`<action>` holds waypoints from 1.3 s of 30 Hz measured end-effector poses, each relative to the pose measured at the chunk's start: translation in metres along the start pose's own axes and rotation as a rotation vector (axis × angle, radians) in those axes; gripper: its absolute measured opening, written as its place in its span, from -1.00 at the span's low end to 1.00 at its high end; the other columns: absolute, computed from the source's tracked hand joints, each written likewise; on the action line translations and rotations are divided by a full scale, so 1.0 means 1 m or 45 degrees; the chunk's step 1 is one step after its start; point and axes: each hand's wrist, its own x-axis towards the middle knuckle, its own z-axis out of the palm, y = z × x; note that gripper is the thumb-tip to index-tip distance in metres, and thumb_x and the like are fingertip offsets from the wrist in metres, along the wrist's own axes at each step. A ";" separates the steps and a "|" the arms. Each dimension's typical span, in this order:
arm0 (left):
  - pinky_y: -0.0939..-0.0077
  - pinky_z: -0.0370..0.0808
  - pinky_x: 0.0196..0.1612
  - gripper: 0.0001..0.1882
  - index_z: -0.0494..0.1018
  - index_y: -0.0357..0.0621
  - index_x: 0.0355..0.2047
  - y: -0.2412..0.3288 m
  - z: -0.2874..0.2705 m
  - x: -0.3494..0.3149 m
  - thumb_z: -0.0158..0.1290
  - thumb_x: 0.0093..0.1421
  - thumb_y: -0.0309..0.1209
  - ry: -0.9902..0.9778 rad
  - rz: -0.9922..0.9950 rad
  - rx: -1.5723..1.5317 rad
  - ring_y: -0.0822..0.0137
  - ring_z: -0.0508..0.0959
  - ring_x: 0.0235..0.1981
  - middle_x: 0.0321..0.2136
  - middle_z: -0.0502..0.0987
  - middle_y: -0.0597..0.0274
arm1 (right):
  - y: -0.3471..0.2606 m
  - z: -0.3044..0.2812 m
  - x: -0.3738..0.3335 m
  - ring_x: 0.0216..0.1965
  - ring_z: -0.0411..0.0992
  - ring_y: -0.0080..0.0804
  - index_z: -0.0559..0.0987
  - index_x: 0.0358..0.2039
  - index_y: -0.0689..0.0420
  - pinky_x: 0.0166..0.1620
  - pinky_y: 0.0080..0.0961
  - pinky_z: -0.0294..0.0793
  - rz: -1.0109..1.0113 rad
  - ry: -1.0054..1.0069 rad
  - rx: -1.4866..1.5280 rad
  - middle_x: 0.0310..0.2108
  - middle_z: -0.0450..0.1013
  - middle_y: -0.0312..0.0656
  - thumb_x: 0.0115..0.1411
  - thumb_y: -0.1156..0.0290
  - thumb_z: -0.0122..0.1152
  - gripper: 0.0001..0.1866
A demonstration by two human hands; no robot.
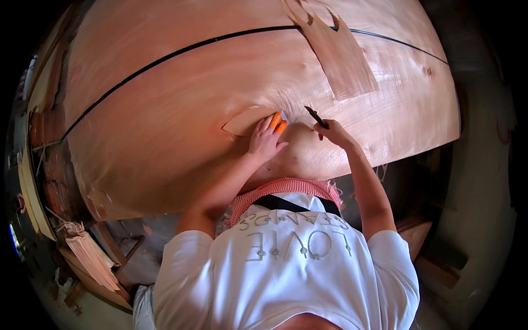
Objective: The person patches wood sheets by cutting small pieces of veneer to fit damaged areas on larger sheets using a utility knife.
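A large sheet of pale wood veneer (181,104) spreads in front of me. My left hand (266,144) lies on it with fingers stretched out, two of them in orange finger covers. Under and beside those fingers is a leaf-shaped, slightly darker patch (242,122); I cannot tell whether it is a loose piece or an opening. A small whitish bit (284,116) shows at the fingertips, too small to name. My right hand (334,133) is closed round a slim black craft knife (316,117), its tip pointing up and left, near the sheet's surface.
A torn veneer strip (344,60) lies on the sheet at the upper right. A thin black cord (192,48) curves across the far part. Stacked veneer offcuts (91,256) stand at the lower left. The sheet's near edge runs close to my red-striped apron (286,187).
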 end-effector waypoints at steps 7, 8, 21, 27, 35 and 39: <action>0.28 0.05 0.18 -0.33 0.15 -0.24 0.06 -0.032 -0.004 -0.051 0.10 -0.05 -0.26 0.300 -0.314 -0.003 0.07 0.08 0.16 0.12 0.08 -0.02 | -0.086 0.094 0.041 -0.73 0.14 -0.75 0.51 -0.50 0.15 -0.69 -0.72 0.07 -0.165 -0.066 0.473 -0.73 0.30 -0.42 0.08 0.24 0.13 -0.78; 0.26 0.06 0.17 -0.35 0.12 -0.26 0.07 -0.032 -0.011 -0.050 0.06 0.01 -0.24 0.270 -0.306 0.021 0.05 0.09 0.15 0.11 0.09 -0.02 | -0.089 0.106 0.053 -0.70 0.21 -0.70 0.52 -0.43 0.18 -0.65 -0.70 0.16 -0.094 -0.042 0.479 -0.70 0.33 -0.38 0.08 0.29 0.12 -0.80; 0.33 0.31 -0.29 -0.72 0.48 -0.23 -0.30 -0.053 -0.020 -0.025 -0.08 -0.03 -0.42 0.086 -0.274 0.455 0.26 0.31 -0.16 -0.29 0.44 0.16 | -0.080 0.119 0.069 -0.62 0.37 -0.53 0.52 -0.54 0.18 -0.52 -0.55 0.33 0.003 0.042 0.102 -0.70 0.41 -0.30 0.00 0.39 0.13 -0.88; 0.31 0.35 -0.29 -0.74 0.46 -0.25 -0.30 -0.050 -0.021 -0.018 -0.08 -0.01 -0.44 0.001 -0.317 0.454 0.19 0.37 -0.25 -0.30 0.41 0.10 | -0.054 0.063 0.080 -0.68 0.32 -0.54 0.55 -0.56 0.15 -0.59 -0.55 0.28 -0.095 -0.111 -0.311 -0.67 0.45 -0.31 0.02 0.26 0.08 -0.77; 0.22 0.16 0.10 -0.64 0.38 -0.26 -0.17 -0.030 0.006 -0.046 -0.03 0.03 -0.32 0.171 0.000 0.098 0.09 0.31 -0.02 -0.14 0.38 0.00 | -0.026 0.112 0.020 -0.74 0.08 -0.74 0.53 -0.38 0.10 -0.69 -0.73 0.02 0.276 -0.271 0.581 -0.63 0.41 -0.38 0.10 0.24 0.05 -0.79; 0.21 0.01 0.17 -0.57 0.38 -0.24 -0.14 -0.007 0.007 -0.047 -0.01 0.02 -0.23 0.026 -0.059 0.215 0.18 0.13 0.13 -0.06 0.35 0.08 | -0.005 0.121 0.028 -0.68 0.25 -0.63 0.53 -0.44 0.15 -0.63 -0.63 0.18 0.092 -0.135 0.356 -0.61 0.46 -0.30 0.05 0.28 0.10 -0.80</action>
